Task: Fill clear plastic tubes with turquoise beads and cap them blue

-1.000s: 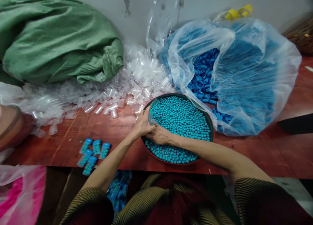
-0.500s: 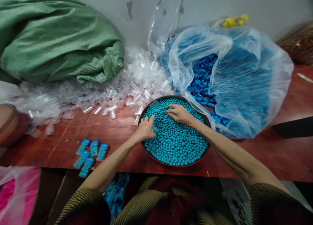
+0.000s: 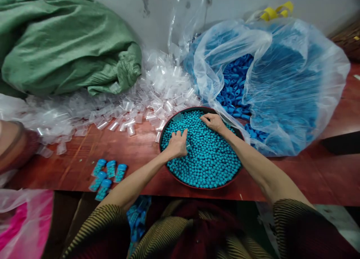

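Observation:
A round dark bowl with a red rim [image 3: 197,187] is full of small turquoise beads [image 3: 208,161]. My left hand [image 3: 177,144] is over the bowl's left side, closed around a small clear plastic bottle [image 3: 188,146] that shows only partly beside the fingers. My right hand [image 3: 214,123] is at the far side of the beads, with its fingers drawn together; whatever they may hold is hidden. Another clear bottle [image 3: 177,117] lies on the beads near the far left rim.
Loose clear bottles [image 3: 157,101] are heaped behind the bowl. Several filled bottles with blue caps [image 3: 105,186] lie at the left front. At the right back is a plastic bag [image 3: 284,86] of blue caps [image 3: 234,86]. A green sack [image 3: 70,45] fills the back left of the red table [image 3: 70,154].
My left hand has moved right and deeper over the beads with the clear bottle. My right hand's fingers have drawn together, and it has shifted slightly right. The whole view has shifted a little.

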Demonstrator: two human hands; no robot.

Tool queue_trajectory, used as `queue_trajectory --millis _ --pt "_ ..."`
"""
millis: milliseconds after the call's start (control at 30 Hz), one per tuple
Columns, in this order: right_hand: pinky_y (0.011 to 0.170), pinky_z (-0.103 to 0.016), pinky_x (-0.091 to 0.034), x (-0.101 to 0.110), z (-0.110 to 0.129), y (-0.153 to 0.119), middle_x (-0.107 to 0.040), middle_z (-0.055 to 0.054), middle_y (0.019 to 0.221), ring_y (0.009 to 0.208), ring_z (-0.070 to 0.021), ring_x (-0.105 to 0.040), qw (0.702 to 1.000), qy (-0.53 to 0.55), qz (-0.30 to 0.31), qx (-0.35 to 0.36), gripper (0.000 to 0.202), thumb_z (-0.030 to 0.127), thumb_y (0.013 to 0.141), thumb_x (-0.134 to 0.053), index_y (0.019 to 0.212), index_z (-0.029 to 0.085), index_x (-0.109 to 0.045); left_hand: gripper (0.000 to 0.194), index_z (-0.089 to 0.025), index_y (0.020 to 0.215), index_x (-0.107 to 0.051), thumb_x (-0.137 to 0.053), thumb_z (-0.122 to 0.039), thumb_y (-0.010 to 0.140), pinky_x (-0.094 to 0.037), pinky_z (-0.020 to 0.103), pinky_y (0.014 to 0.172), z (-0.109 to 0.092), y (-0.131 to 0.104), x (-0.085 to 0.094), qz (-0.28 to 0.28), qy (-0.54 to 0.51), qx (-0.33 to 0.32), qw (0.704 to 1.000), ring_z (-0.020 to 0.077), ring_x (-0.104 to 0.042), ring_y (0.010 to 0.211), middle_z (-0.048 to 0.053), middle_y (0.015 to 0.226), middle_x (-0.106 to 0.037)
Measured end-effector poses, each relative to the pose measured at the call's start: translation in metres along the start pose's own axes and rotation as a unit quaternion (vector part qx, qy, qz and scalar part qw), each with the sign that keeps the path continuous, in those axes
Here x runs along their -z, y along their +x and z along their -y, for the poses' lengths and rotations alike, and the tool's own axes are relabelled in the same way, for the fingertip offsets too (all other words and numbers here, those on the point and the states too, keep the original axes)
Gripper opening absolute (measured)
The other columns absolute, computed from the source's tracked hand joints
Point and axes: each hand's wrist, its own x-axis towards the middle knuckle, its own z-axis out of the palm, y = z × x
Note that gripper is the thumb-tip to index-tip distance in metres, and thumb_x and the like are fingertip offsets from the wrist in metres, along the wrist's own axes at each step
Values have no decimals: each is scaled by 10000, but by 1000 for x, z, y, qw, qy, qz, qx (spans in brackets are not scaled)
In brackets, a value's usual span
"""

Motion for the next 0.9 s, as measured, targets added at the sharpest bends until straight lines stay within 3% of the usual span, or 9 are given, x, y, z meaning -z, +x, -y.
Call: queue_trajectory --millis 167,300,433,567,667,767,900 --pt "923 -376 -439 -10 11 -13 -726 -19 875 946 -246 -634 985 117 -80 -99 375 472 824 -469 795 195 -720 942 -97 1428 -197 -599 -165 579 -424 486 888 -13 3 -9 -44 -35 50 997 373 -434 1110 211 1235 -427" --pt "959 -404 -421 -30 24 -24 -726 -27 926 1007 -254 -616 972 169 -90 -137 440 559 813 -446 859 214 -716 928 -100 1416 -195 -606 -199 590 -401 506 914 -15 3 -16 -72 -81 66 992 371 -426 1131 211 1239 -419" --pt "950 -420 -442 -52 41 -31 -728 -45 904 988 -233 -627 949 251 -77 -175 606 667 835 -304 947 219 -697 957 -143 1416 -187 -623 -195 565 -379 517 949 -13 3 -22 -90 -110 76 987 369 -416 1162 189 1244 -421" --pt "909 -408 -481 -61 57 -34 -724 -63 851 926 -221 -651 927 335 -48 -159 704 716 831 -219 964 200 -680 927 -156 1421 -174 -619 -211 611 -342 517 1015 -14 2 -32 -142 -163 82 973 352 -420 1190 182 1255 -427" --pt "916 -391 -476 -57 69 -34 -719 -62 922 940 -216 -640 921 350 -67 -158 683 717 820 -257 967 190 -667 965 -142 1428 -130 -638 -238 613 -330 473 1062 -20 4 -40 -175 -229 81 954 317 -395 1251 180 1324 -391" --pt "958 -386 -442 -49 83 -41 -700 -67 1018 1004 -226 -609 936 299 -96 -156 585 665 814 -368 974 184 -662 1008 -113 1426 -96 -665 -291 613 -327 451 1082 -22 11 -48 -184 -270 73 942 300 -368 1298 192 1381 -353" --pt "1012 -380 -387 -40 99 -58 -655 -83 1123 1091 -221 -563 973 212 -65 -62 468 541 857 -412 1061 191 -646 787 -175 1414 -172 -569 -316 749 -311 494 1087 -18 21 -55 -148 -198 1 969 293 -351 1322 152 1398 -377"
